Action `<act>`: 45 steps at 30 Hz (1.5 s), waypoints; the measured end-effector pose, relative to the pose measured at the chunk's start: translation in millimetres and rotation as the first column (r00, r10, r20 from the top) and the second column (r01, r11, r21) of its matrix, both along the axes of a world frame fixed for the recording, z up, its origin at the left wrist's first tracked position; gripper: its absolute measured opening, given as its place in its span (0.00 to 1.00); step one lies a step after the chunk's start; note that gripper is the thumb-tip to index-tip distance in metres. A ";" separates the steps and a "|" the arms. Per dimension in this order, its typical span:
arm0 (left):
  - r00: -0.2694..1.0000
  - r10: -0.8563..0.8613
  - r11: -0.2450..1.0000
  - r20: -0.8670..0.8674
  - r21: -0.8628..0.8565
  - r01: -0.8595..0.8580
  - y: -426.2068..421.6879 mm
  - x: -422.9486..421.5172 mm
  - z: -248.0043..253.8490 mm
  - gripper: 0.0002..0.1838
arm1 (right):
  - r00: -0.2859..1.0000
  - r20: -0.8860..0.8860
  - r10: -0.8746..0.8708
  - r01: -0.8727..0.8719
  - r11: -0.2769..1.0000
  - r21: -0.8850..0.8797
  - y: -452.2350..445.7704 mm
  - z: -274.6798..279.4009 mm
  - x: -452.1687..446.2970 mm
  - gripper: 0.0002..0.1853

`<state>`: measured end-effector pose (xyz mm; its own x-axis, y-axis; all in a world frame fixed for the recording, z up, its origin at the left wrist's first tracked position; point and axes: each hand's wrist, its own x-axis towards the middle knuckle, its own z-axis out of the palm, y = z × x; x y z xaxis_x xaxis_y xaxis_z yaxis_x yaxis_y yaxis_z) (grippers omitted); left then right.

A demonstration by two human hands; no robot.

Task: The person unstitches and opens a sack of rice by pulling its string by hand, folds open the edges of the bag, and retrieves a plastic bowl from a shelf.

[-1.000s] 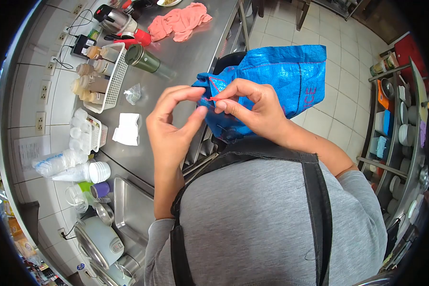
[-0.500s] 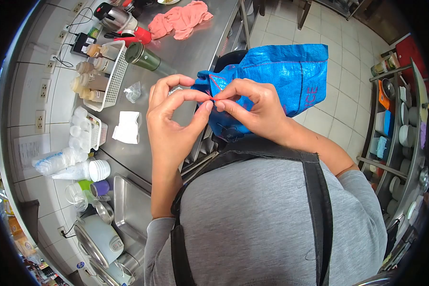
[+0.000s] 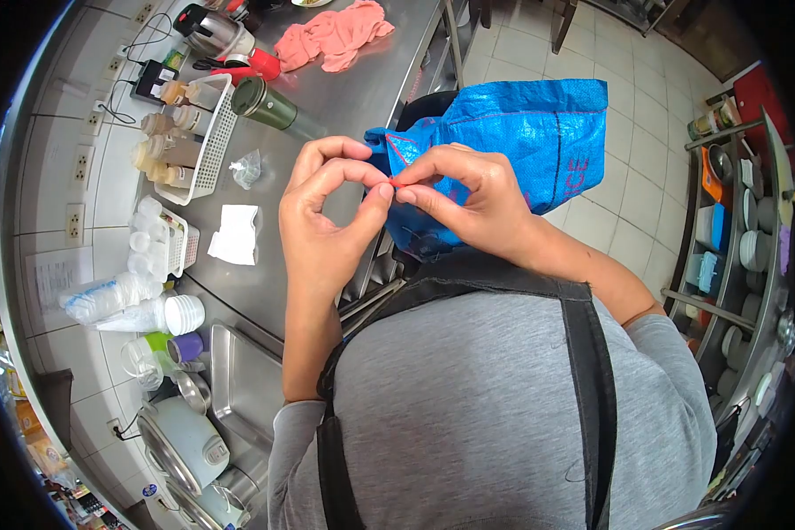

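Note:
A blue woven plastic bag point(image 3: 521, 132) with red stitching and red lettering lies in front of my body, by the counter's edge. At its near end my left hand point(image 3: 331, 216) pinches a thin red string point(image 3: 394, 182) between thumb and forefinger. My right hand point(image 3: 481, 199) pinches the same string from the other side, fingertips nearly touching the left ones. Most of the string is hidden by the fingers. Part of the bag's lower side is covered by my right hand.
On the steel counter point(image 3: 336, 97) stand a green tumbler point(image 3: 265, 104), a white basket point(image 3: 208, 150) of sauce bottles, a folded white paper point(image 3: 235, 235) and a coral cloth point(image 3: 336, 35). A metal tray point(image 3: 225, 375) and a rice cooker point(image 3: 185, 437) sit nearer. Shelves point(image 3: 724, 256) hold dishes at right.
My left hand has shifted slightly right, its fingertips closing in on the right hand's. The bag has moved a little; its lettering shows at a different angle.

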<state>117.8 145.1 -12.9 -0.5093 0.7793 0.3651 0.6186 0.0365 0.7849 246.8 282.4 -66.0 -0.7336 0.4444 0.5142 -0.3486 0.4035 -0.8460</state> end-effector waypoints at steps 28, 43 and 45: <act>0.970 -0.025 0.998 -0.244 -0.065 0.010 2.3 -4.1 4.8 0.06 | 0.999 -0.006 -0.052 0.052 0.989 0.138 3.4 -1.0 -1.4 0.05; 0.999 -0.046 0.998 -0.021 -0.032 0.045 7.6 -5.5 1.7 0.06 | 0.972 -0.132 -0.192 0.227 0.907 0.354 16.6 14.3 -2.5 0.10; 0.999 -0.032 0.999 -0.018 -0.021 0.032 8.9 -5.3 0.8 0.05 | 0.969 -0.131 -0.208 0.243 0.892 0.380 16.4 15.0 -2.7 0.10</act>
<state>112.4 154.1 -12.1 -0.4773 0.8026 0.3578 0.6336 0.0323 0.7730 244.0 298.8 -51.0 -0.5832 0.3438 0.7360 -0.2718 0.7712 -0.5757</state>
